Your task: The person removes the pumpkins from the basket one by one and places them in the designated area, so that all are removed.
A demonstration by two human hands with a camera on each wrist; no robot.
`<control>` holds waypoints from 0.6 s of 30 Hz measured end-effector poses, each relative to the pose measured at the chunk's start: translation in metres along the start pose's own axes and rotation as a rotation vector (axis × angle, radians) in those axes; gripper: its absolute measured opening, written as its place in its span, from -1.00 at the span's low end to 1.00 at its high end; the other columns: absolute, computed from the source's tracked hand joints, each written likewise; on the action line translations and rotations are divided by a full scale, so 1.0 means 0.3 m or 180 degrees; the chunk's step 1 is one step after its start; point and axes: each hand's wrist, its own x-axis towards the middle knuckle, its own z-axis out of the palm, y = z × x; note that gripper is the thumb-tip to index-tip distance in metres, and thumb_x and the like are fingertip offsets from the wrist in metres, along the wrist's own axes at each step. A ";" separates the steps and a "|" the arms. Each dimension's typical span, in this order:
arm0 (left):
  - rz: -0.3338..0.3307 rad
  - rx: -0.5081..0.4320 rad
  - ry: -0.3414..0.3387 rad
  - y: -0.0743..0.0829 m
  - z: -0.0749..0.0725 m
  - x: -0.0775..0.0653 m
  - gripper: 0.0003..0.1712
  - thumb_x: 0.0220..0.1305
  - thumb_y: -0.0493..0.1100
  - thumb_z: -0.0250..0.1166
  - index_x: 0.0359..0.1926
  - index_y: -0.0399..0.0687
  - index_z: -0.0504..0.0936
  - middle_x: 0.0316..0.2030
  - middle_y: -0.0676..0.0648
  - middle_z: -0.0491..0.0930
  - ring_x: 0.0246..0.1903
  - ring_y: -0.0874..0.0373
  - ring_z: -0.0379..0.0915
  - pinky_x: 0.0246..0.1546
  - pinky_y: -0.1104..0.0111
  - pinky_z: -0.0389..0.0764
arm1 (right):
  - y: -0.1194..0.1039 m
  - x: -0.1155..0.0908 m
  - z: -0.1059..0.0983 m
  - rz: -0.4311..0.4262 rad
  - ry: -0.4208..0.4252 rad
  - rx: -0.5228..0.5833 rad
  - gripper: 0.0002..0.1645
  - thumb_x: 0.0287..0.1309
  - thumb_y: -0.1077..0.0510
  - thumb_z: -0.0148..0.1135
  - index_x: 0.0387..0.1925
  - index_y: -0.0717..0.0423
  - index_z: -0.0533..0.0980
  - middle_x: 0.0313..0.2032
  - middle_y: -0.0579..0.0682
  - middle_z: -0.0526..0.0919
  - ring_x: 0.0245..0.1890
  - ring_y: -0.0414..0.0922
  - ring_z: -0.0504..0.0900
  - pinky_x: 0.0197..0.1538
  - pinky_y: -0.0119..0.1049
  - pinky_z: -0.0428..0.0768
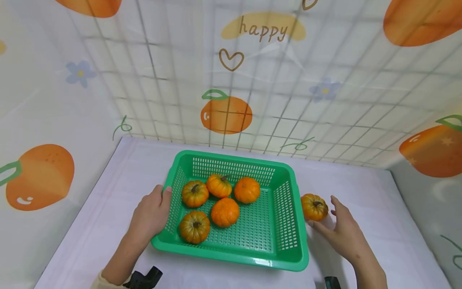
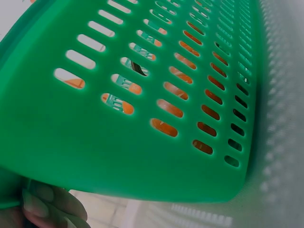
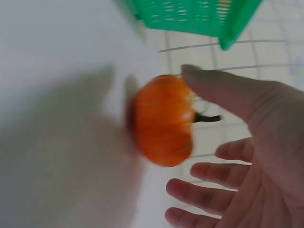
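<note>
A green plastic basket (image 1: 231,257) with slotted sides stands on the white table. My left hand (image 1: 153,212) grips its left rim; in the left wrist view the fingers (image 2: 57,206) curl beneath the edge beside the slotted wall. Inside the basket sit several small orange pumpkins, among them a smooth one (image 1: 247,190) and a greenish-striped one (image 1: 195,227). Just outside the right wall lies one more pumpkin (image 1: 314,207), its dark stem showing in the right wrist view. Around that pumpkin (image 3: 164,121) my right hand (image 1: 341,230) is spread, thumb tip right at its side, the other fingers apart from it.
Behind the table (image 1: 361,192) rises a wire grid (image 1: 267,116) under a white sheet printed with oranges, hearts and flowers. Printed sheets (image 1: 39,108) also line the left and right sides. A black wrist device (image 1: 144,277) shows at the left forearm.
</note>
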 end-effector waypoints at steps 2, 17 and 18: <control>-0.0007 -0.0009 -0.0001 0.002 0.003 0.001 -0.54 0.71 0.08 -0.17 -0.18 -0.15 0.45 -0.55 -0.11 0.47 -0.65 0.06 0.43 -0.66 0.23 0.48 | -0.012 -0.013 -0.021 -0.0081 0.0045 -0.0043 0.35 0.23 -0.12 0.51 0.59 0.44 -0.17 0.44 0.60 0.11 0.30 0.54 0.31 0.11 0.48 0.46; 0.0017 -0.0008 -0.0001 0.005 -0.001 -0.003 -0.50 0.71 0.12 -0.18 -0.17 -0.16 0.45 -0.55 -0.11 0.47 -0.65 0.07 0.43 -0.67 0.24 0.48 | -0.201 -0.093 -0.139 -0.0734 0.0224 -0.0126 0.10 0.27 -0.23 0.46 0.58 0.18 0.16 0.50 0.37 0.22 0.39 0.46 0.27 0.14 0.55 0.39; 0.0017 -0.0007 0.0001 0.004 0.000 -0.003 -0.50 0.71 0.13 -0.19 -0.17 -0.15 0.45 -0.55 -0.11 0.47 -0.65 0.06 0.43 -0.67 0.24 0.49 | -0.218 -0.096 -0.143 -0.0766 0.0194 -0.0124 0.09 0.27 -0.25 0.45 0.58 0.16 0.17 0.51 0.35 0.22 0.40 0.45 0.27 0.15 0.55 0.39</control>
